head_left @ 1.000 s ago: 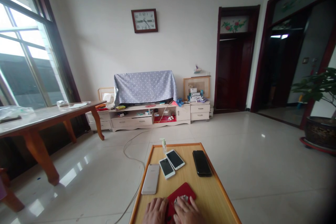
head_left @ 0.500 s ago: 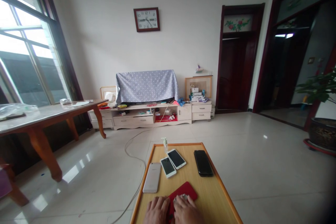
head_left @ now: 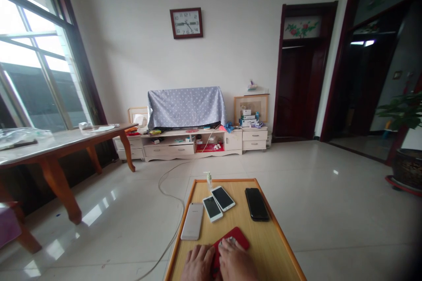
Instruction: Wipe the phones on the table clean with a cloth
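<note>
Both of my hands rest at the near end of a small wooden table [head_left: 270, 246]. My left hand [head_left: 197, 264] lies with its fingers curled against the left edge of a red phone [head_left: 234, 235]. My right hand [head_left: 235, 263] is pressed on top of that phone, fingers together over a small whitish thing that I cannot make out. Farther along the table lie a pale phone face down [head_left: 192, 227], two white phones side by side [head_left: 218, 203] and a black phone [head_left: 256, 204]. A small pump bottle [head_left: 209, 180] stands at the far edge.
A white cable [head_left: 166, 189] trails over the tiled floor from the table's left side to a low TV cabinet [head_left: 184, 142] with a cloth-draped screen. A long wooden table [head_left: 59, 147] stands at left by the window. Dark doorways and a potted plant [head_left: 407, 140] are at right.
The view has drifted slightly left and down, so everything sits a little further right. My hands stay on the red phone in the same pose.
</note>
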Tool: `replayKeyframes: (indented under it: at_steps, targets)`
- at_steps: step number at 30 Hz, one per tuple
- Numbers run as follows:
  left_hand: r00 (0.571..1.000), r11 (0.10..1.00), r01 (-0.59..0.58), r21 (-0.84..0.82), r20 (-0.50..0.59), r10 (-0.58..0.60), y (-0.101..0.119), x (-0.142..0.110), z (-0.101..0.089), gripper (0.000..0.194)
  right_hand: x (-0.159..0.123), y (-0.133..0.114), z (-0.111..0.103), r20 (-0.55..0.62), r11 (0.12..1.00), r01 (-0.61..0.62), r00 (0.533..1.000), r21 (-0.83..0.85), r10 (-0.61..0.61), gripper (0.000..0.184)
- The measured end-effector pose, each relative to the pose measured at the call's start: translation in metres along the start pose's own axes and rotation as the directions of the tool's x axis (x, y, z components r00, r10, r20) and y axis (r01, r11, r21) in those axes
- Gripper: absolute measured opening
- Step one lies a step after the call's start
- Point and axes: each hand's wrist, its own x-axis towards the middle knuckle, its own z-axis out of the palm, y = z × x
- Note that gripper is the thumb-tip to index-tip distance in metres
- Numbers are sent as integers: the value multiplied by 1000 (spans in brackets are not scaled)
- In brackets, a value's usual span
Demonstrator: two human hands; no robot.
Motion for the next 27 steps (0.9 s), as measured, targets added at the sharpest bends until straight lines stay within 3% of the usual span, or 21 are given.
replayKeyframes:
  at_steps: [5, 11, 14, 21, 27]
  targets:
    - [1000, 1000, -4, 3, -23, 4, -3, 0, 4, 60, 10, 16, -25, -102, 983, -170, 982, -77, 162, 51]
    - [1000, 1000, -14, -21, 1, 14, 4, 0, -5, 55, 9, -14, -11, 24, 998, 18, 1000, 62, -20, 47]
    - [999, 999, -32, -12, 1, 32, 6, 1, -6, 56, 14, -15, -7, -19, 997, 26, 1000, 74, -24, 46]
    - [997, 996, -69, 61, -14, 70, -16, 6, 18, 58, 34, 19, -14, -157, 998, -62, 986, -30, 57, 45]
    - [998, 997, -57, 59, -17, 58, -19, 8, 21, 58, 20, 56, -7, -186, 981, -162, 973, -107, 140, 53]
